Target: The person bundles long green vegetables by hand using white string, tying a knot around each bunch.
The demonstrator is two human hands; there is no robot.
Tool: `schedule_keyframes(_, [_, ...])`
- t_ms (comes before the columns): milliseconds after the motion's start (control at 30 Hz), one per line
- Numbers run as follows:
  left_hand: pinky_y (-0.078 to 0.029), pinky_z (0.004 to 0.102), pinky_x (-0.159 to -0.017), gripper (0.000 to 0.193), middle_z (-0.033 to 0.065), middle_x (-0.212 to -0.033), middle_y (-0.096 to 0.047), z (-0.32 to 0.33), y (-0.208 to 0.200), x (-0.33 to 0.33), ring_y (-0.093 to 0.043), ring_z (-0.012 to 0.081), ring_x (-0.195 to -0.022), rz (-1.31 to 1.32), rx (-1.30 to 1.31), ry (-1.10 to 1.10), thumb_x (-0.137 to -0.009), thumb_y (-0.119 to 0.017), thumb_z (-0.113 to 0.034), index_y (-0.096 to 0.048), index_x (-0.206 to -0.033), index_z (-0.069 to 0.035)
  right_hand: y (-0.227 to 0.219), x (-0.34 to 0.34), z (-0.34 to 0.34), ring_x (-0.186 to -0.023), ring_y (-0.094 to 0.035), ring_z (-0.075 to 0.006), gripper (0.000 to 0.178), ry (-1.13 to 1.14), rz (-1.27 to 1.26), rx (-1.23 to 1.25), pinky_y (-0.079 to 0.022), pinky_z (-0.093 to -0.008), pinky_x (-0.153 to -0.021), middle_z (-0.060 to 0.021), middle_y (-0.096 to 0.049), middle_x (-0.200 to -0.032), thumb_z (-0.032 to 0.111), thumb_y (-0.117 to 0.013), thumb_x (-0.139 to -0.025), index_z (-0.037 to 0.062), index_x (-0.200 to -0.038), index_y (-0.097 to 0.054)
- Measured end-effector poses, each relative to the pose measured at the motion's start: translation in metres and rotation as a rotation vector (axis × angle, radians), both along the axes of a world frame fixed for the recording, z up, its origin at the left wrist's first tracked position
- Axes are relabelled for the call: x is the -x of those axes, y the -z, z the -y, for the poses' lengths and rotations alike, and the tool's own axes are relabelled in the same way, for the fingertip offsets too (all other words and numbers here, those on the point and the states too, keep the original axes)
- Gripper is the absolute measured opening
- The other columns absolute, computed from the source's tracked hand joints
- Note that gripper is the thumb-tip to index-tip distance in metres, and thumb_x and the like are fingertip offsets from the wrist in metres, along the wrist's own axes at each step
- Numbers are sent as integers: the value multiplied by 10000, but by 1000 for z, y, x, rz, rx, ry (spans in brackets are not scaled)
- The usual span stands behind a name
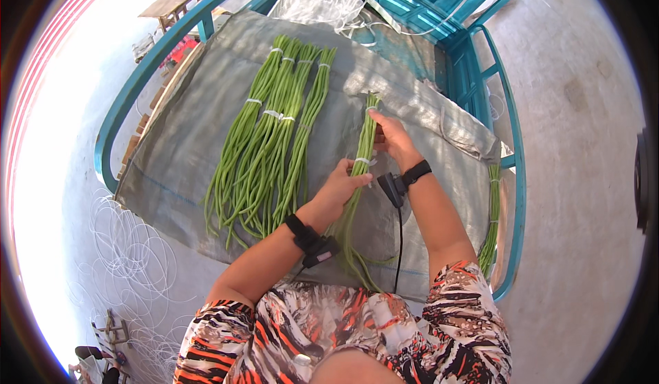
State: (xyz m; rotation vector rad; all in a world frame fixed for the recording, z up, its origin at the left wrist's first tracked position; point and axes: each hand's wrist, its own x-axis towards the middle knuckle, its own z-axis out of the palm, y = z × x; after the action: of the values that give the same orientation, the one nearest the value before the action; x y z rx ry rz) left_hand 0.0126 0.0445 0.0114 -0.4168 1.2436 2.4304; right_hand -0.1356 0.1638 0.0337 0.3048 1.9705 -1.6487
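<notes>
A bundle of long green beans, bound with white ties near its top and middle, is held in front of me over a grey sheet. My left hand grips it just below the middle tie, thumb across the beans. Near the upper tie, my right hand has its fingers closed on the same bundle. The loose lower ends hang toward my body. To the left, several tied long bean bundles lie side by side on the sheet, their bound tops pointing away from me.
A teal metal frame rails the sheet on both sides. White straps lie heaped at the far end. Another bean bundle rests by the right rail. Thin white cord is tangled on the floor at left, near a small stand.
</notes>
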Motion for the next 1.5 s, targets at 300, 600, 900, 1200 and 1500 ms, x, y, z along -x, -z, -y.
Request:
schedule_keyframes(300, [-425,237,-681,323,21,-909,-534,7,-6,-3,-502,94,-778,-140,-150,-108,-936,-451,-373,-475,-1007,-59,1,7,2,-824,-632,-235,263,-53,-47,406,-541,-367,-704,-137,-621,-919,181,-485,-913,-55,-1016,-539])
schedule_keyframes(600, [-442,258,-726,413,40,-918,-600,18,-29,4,-534,126,-775,-182,-255,-219,-955,-371,-425,-530,-1085,-68,-43,-20,29,-951,-601,-286,323,-128,46,628,-507,-398,-832,-179,-597,-1018,184,-455,-940,-86,-1112,-500])
schedule_keyframes(900, [-451,267,-726,349,36,-884,-558,35,-32,-9,-566,161,-783,-326,-261,95,-945,-450,-349,-517,-1144,-70,-48,-13,30,-1016,-580,-284,354,-154,19,750,-472,-423,-919,-184,-582,-1104,205,-411,-960,-62,-1185,-469])
schedule_keyframes(1200, [-426,265,-609,194,32,-801,-535,44,-23,11,-529,127,-695,-228,128,-119,-843,-594,-127,-518,-995,-33,-27,29,58,-891,-602,-291,291,33,-91,636,-507,-427,-792,-170,-600,-974,191,-392,-960,-52,-1081,-496])
schedule_keyframes(1500, [-407,262,-589,243,36,-785,-536,50,3,33,-495,119,-668,-200,417,-260,-770,-573,-50,-521,-1005,-11,31,62,90,-786,-599,-261,162,185,-172,645,-526,-415,-685,-140,-570,-896,137,-423,-934,-5,-984,-484])
